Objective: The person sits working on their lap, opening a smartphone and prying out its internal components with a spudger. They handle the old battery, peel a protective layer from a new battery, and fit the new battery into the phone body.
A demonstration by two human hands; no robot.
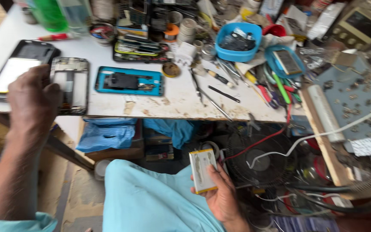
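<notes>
Head view: the white counter (181, 101) carries a stripped phone frame (70, 83), where the left hand (33, 96) rests, fingers curled over its edge. Below the counter, the right hand (222, 195) pinches a flat battery (202, 171) by its edges; it looks light, thin, puncture-prone.
</notes>
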